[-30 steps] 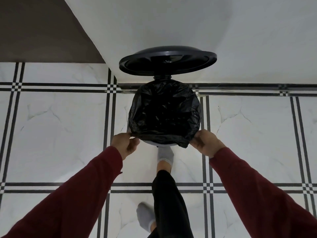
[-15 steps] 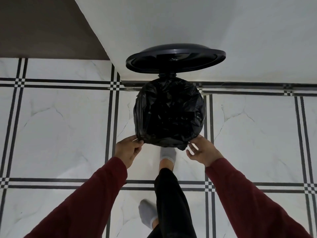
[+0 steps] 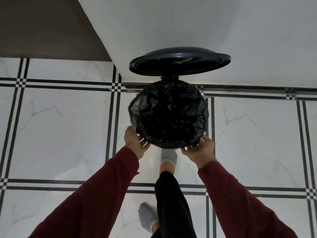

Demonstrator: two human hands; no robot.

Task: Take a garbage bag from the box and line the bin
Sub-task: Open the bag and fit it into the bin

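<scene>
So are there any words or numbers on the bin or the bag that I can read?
No text can be read anywhere in the picture.
The raised bin lid is plain dark plastic, with no label showing.
The black garbage bag is only crinkled plastic, with no print.
The left hand and right hand at its edge cover no visible writing.
The floor tiles carry only lines.

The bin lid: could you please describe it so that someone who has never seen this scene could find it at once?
Start at the white wall above the tiled floor. Against its foot stands the bin, lined with a crumpled black garbage bag. The bin lid is the smooth, dark round disc hinged open just above the bag, rigid and glossy where the bag is wrinkled.
</scene>
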